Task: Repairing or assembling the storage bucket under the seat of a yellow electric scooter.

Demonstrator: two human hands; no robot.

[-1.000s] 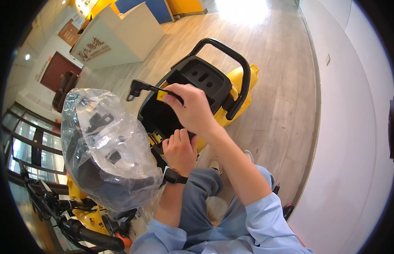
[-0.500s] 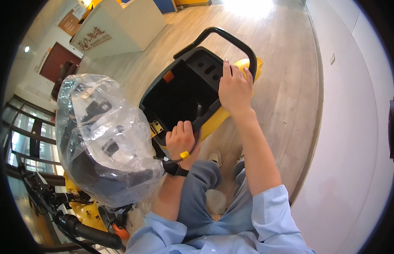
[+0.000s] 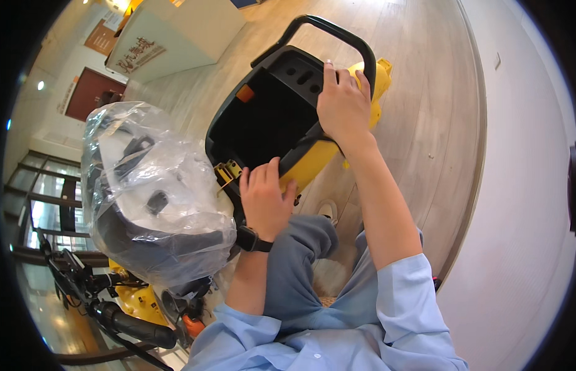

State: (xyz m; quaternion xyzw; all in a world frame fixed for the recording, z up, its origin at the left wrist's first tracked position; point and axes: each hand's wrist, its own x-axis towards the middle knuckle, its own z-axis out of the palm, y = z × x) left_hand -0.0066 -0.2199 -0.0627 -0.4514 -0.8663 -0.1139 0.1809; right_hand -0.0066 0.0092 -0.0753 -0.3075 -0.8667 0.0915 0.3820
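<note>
A yellow scooter (image 3: 316, 166) stands before me with its seat tipped up. The seat (image 3: 136, 238), wrapped in clear plastic, leans toward the left. Below it gapes the black under-seat storage box (image 3: 257, 127), with an orange piece (image 3: 245, 93) on its inner wall. My left hand (image 3: 266, 198), a black watch (image 3: 253, 239) on its wrist, rests fingers apart on the box's near rim, beside a yellowish metal hinge (image 3: 228, 172). My right hand (image 3: 345, 106) lies with outstretched fingers over the right rim, close to the black grab rail (image 3: 340, 32). Both palms are hidden.
At lower left are another vehicle's black handlebar grip (image 3: 139, 328) and yellow body parts (image 3: 139, 302). A pale counter (image 3: 176, 46) stands at far left, on the wood-look floor (image 3: 424, 117). A white wall (image 3: 517, 185) runs along the right.
My left hand no longer shows the black cable with a yellow tag that was by it; where the cable went is hidden. My right hand stays at the rim. The view has shifted slightly.
</note>
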